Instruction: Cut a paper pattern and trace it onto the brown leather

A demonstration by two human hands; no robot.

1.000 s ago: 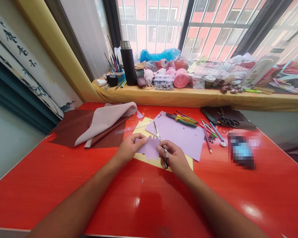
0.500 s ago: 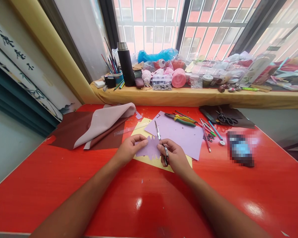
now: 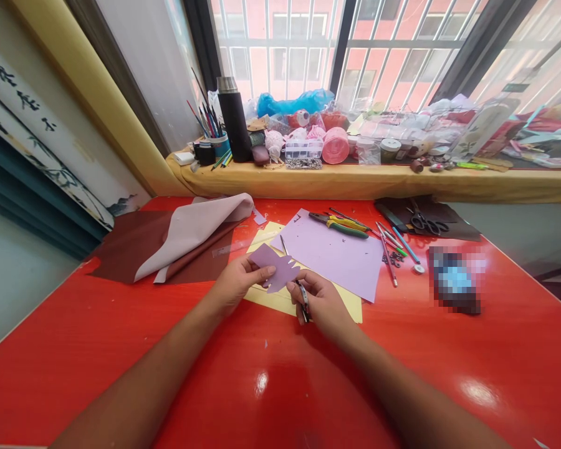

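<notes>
pinching the purple cutout [image 3: 275,267], the left grip [image 3: 257,274] covers its near-left edge.

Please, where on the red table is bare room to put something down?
The tabletop looks nearly bare between the left forearm and right forearm, outside the left one below the brown sheet, and outside the right one below the blurred object. Crowded: around pliers, pencils and purple sheet, and the windowsill.
</notes>
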